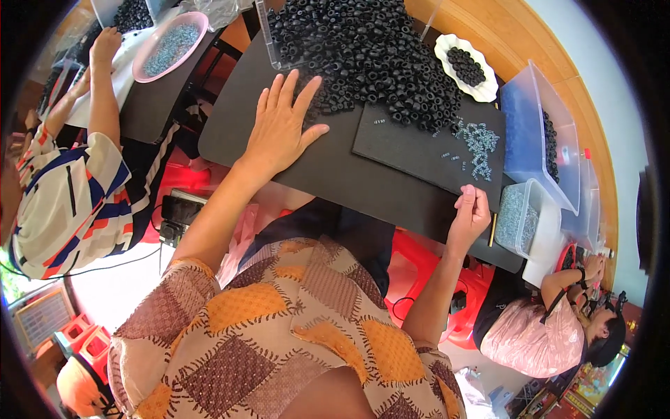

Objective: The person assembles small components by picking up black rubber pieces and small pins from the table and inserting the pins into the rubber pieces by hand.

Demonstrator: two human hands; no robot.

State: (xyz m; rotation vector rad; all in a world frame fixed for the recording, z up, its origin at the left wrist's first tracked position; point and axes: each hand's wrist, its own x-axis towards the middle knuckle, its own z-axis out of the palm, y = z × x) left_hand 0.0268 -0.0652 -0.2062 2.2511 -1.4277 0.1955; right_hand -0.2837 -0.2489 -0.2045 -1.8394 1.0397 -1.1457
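My left hand is open, its fingers spread over the dark table at the left edge of a large heap of small black ring-shaped parts. At the front right edge of a black mat, my right hand is closed, thumb against the curled fingers. Whatever it may hold is hidden. Small metal springs lie in a loose pile on the mat just beyond that hand, with a few scattered to the left.
A white scalloped dish of black parts stands at the back right. Beside the table are a blue-tinted clear bin and a clear tub of springs. A co-worker at left sits by a pink basin of springs; another person sits at right.
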